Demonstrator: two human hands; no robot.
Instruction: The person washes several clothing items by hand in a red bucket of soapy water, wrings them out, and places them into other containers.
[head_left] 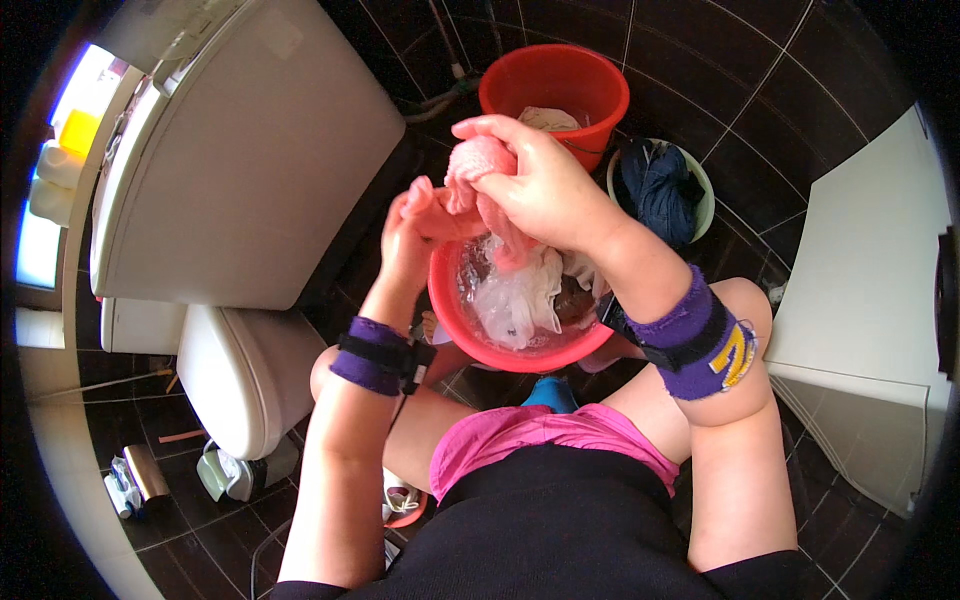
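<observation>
A wet pink cloth [480, 160] is bunched up between my hands, with a twisted length hanging down. My right hand [545, 185] closes round it from the right, the thumb pressed against the cloth. On the other side my left hand [412, 228] grips the same cloth, its palm partly hidden behind the folds. Both hands are above the far rim of a red basin [462, 348]. Thin white fabric [520, 300] lies soaking in the basin's water, and a dark patch shows beside it.
Behind the basin stands a red bucket [555, 70] with pale cloth inside. A pale green tub [705, 185] holds dark blue clothes [655, 185]. At left are a large white appliance [250, 150] and a toilet [225, 380]; a white cabinet [870, 280] stands at right.
</observation>
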